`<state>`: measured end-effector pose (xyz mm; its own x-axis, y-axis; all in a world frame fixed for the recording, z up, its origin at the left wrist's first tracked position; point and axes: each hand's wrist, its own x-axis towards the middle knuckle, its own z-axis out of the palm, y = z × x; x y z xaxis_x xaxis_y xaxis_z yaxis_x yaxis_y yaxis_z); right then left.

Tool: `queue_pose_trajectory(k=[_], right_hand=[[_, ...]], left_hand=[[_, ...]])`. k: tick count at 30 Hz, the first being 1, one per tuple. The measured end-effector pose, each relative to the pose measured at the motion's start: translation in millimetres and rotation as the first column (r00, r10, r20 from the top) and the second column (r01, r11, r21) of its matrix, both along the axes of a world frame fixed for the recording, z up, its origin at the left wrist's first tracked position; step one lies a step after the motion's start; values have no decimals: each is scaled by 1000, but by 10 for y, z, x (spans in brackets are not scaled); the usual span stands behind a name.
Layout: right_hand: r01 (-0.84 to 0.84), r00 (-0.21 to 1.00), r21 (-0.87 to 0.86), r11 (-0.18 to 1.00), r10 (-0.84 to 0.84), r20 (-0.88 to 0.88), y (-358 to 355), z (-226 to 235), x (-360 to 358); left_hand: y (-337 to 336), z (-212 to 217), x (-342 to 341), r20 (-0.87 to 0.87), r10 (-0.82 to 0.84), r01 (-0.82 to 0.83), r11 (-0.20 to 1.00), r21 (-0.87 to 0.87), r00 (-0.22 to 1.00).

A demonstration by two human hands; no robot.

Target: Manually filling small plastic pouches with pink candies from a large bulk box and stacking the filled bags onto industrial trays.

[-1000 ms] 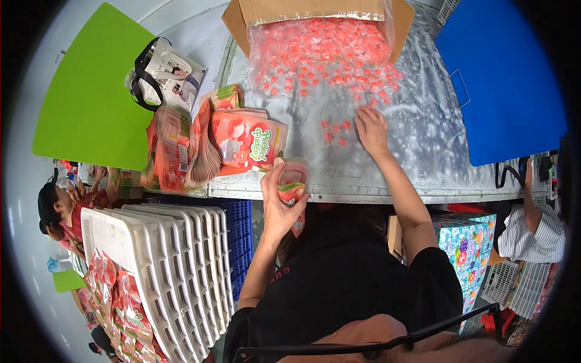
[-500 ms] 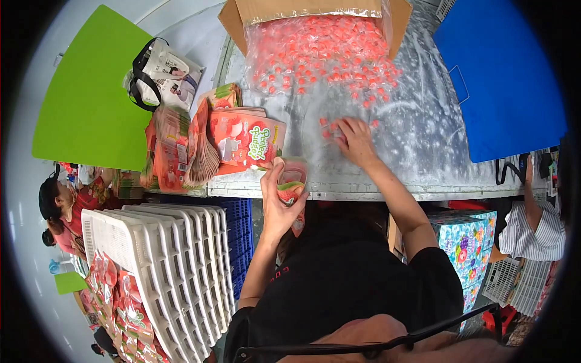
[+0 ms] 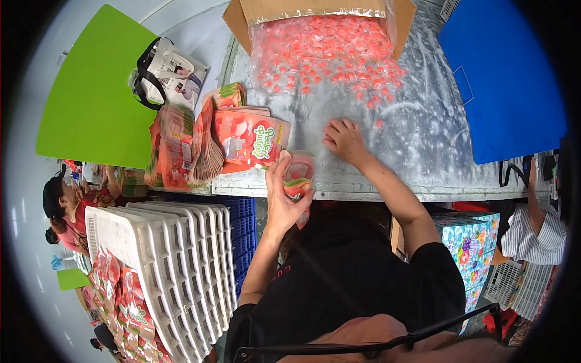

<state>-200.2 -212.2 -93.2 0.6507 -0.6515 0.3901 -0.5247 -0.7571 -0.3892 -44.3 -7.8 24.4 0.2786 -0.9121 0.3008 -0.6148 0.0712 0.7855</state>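
Note:
At the table's front edge, my left hand (image 3: pixel 287 196) grips a red candy pouch (image 3: pixel 298 176), its mouth spread open upward. My right hand (image 3: pixel 346 142) rests on the metal table to the right of the pouch, fingers curled over a few small red wrapped candies that are mostly hidden beneath them. One loose candy (image 3: pixel 379 124) lies just right of that hand. Farther back, a heap of the same red candies (image 3: pixel 327 54) spills out of a lined cardboard box (image 3: pixel 315 9). Left of the pouch lies a fanned stack of flat pouches (image 3: pixel 248 138).
A white bag with black handles (image 3: pixel 175 75) sits behind the pouches. A green board (image 3: pixel 97 97) stands at left, a blue board (image 3: pixel 505 85) at right. Stacked white crates (image 3: pixel 175 266) are below left; patterned cartons (image 3: pixel 469 248) below right. Other people work on both sides.
My right hand has drawn slightly back and left, its fingers closing over the candies that showed beside it. My left hand keeps its hold on the pouch.

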Motion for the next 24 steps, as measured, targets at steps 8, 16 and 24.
queue_pose_trajectory(k=[8,16,24], right_hand=[[-80,704,484,871,-295,646,-49,46,33],[-699,290,660,275,-734,614,552,1231,200],[-757,259,483,440,-476,841,648,1218,199]], left_hand=[[-182,-65,-89,-24,9,-9,1000,3,1000],[-285,-139,-237,211,51,-45,998,-36,976],[-315,-119,-234,253,47,-32,997,-64,966]])
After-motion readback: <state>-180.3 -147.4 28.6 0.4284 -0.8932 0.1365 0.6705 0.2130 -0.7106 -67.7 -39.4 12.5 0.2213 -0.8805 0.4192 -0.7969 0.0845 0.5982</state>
